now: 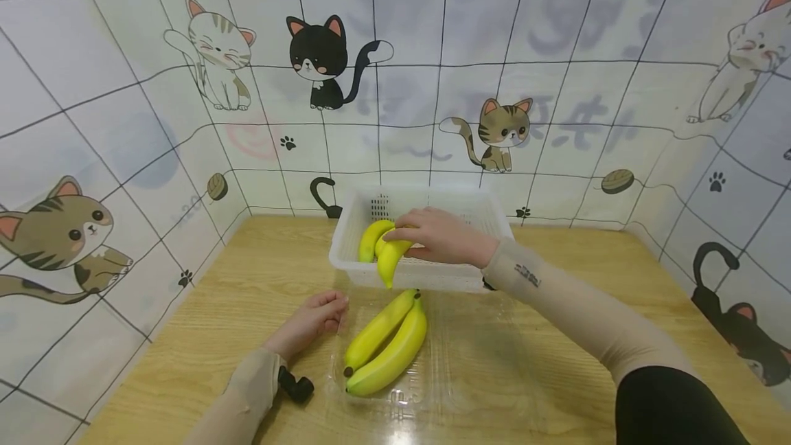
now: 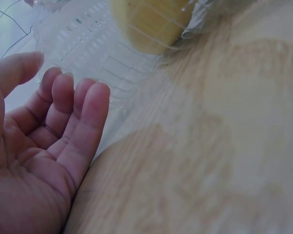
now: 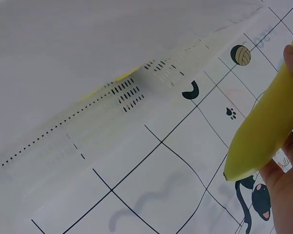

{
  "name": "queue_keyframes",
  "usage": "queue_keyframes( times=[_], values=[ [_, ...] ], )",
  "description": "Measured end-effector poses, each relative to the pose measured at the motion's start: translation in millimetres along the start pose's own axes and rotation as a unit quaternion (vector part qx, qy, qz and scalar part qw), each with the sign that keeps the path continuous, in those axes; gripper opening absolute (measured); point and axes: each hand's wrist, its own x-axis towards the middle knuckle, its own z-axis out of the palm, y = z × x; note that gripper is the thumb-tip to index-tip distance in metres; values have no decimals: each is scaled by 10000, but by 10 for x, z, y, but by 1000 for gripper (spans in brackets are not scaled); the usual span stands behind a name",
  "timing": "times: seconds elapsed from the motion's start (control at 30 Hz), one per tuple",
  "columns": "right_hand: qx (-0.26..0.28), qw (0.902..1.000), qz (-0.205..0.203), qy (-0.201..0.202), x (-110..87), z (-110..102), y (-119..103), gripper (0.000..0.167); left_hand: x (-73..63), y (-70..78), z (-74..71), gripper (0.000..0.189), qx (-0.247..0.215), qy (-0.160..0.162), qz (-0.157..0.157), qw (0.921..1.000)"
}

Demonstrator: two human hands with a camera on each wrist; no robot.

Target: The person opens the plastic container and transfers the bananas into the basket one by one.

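Right hand [image 1: 441,235] gripping yellow banana [image 1: 392,259] over white slotted plastic basket [image 1: 346,239]; we're advising lowering gently. Left hand [image 1: 312,318] lying open, idle.

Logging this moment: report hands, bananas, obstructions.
Right hand grips a banana over the white basket. Left hand open on the table, beside two bananas on clear tray. Nothing blocking.

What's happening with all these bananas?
A person's right hand grips a banana over the near rim of a white basket, where another banana already lies. Two more bananas sit in a clear plastic tray on the wooden table. The left hand rests open on the table beside the tray, holding nothing.
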Motion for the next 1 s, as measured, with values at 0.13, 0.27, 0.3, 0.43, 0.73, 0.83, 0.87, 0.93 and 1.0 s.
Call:
queue_keyframes(
  times=[0.13, 0.27, 0.3, 0.43, 0.73, 0.83, 0.87, 0.93, 1.0],
  values=[
    [-87, 9999, 72, -86, 13, -2, 52, 44, -4, 7, 5, 37, 13, -9, -15, 10000],
    [-64, 9997, 161, -144, 41, -10, 94, 45, -12, 16, 13, 44, 14, 13, -9, 10000],
    [-51, 9997, 179, -153, 48, -13, 103, 45, -14, 16, 13, 45, 8, 22, -15, 10000],
    [-69, 9995, 234, -215, 68, -31, 138, 44, -11, 16, 12, 42, 42, -44, 36, 10000],
    [-239, 9984, 320, -400, 99, -9, 249, 43, 6, 12, 8, 31, -3, -84, 61, 9999],
    [-215, 9979, 371, -484, 110, 3, 278, 44, 4, 13, 13, 32, -32, -62, 62, 10000],
    [-213, 9978, 387, -504, 112, 10, 289, 44, 3, 14, 17, 31, -39, -66, 69, 9999],
    [-198, 9975, 417, -542, 117, 24, 310, 44, -2, 19, 27, 34, -49, -73, 98, 9999],
    [-208, 9969, 464, -593, 126, 37, 329, 45, -8, 26, 35, 34, -56, -67, 120, 9999]
  ],
)
